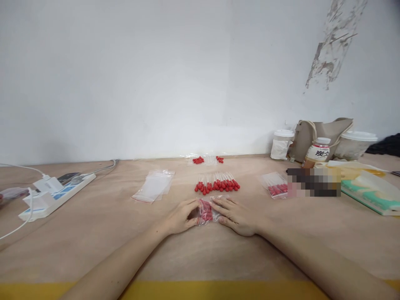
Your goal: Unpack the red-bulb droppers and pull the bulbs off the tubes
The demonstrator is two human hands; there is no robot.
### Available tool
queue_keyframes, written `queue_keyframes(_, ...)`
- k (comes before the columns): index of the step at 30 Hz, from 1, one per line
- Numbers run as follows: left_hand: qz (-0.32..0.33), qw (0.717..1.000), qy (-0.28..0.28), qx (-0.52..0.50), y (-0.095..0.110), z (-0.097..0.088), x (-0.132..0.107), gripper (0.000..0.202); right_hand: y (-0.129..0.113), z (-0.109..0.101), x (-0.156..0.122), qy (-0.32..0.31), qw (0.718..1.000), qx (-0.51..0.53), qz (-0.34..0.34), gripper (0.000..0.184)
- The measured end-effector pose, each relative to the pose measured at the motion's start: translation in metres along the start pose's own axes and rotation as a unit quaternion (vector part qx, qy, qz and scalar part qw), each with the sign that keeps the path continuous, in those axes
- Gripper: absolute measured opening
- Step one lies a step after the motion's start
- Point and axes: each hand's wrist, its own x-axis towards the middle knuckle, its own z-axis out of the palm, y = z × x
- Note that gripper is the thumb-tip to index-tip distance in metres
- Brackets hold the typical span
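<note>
A small clear zip bag [205, 211] with red-tipped sticks in it lies on the table between my hands. My left hand [183, 216] has its fingers curled and its thumb below, closed on the bag's left edge. On the bag's right part rests my right hand [238, 217], fingers stretched out flat and the thumb apart from them. Just beyond, a row of white sticks with red bulb-like tips [218, 184] lies side by side, tips towards me. A stack of flat clear zip bags [154, 186] lies to the left. Further right is a filled zip bag [276, 186].
Near the wall lie more clear bags with red-tipped pieces [198, 160]. A white power strip [59, 198] with chargers and cables stands left. At right are lidded cups [281, 145], a bottle [318, 152], a grey bag [325, 129] and a green-white pack [371, 189].
</note>
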Motion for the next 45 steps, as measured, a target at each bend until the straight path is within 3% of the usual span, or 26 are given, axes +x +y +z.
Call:
queue_keyframes(8,0.056,0.992,-0.016,0.110,0.003,0.001,0.001,0.019,-0.001,-0.002,0.000,-0.010,1.000,-0.003,-0.012,0.057)
queue_keyframes(18,0.052,0.998,-0.006,-0.020,-0.011,0.003,0.001,0.008,0.001,-0.002,-0.002,-0.030,0.999,-0.008,-0.011,0.060)
queue_keyframes(22,0.046,0.999,0.011,-0.027,-0.015,0.003,0.002,0.007,0.001,-0.002,-0.003,-0.032,0.999,-0.004,-0.007,0.060)
queue_keyframes(29,0.045,0.998,-0.012,-0.047,-0.018,-0.002,0.002,0.013,0.000,-0.003,-0.004,-0.023,1.000,0.003,-0.007,0.059)
queue_keyframes(36,0.045,0.997,0.013,-0.062,-0.014,-0.002,0.000,0.019,-0.002,-0.005,-0.005,-0.020,1.000,0.001,-0.001,0.060)
queue_keyframes(45,0.008,0.993,0.041,-0.110,-0.017,0.002,-0.001,0.011,0.000,-0.004,-0.005,-0.015,1.000,0.007,-0.002,0.059)
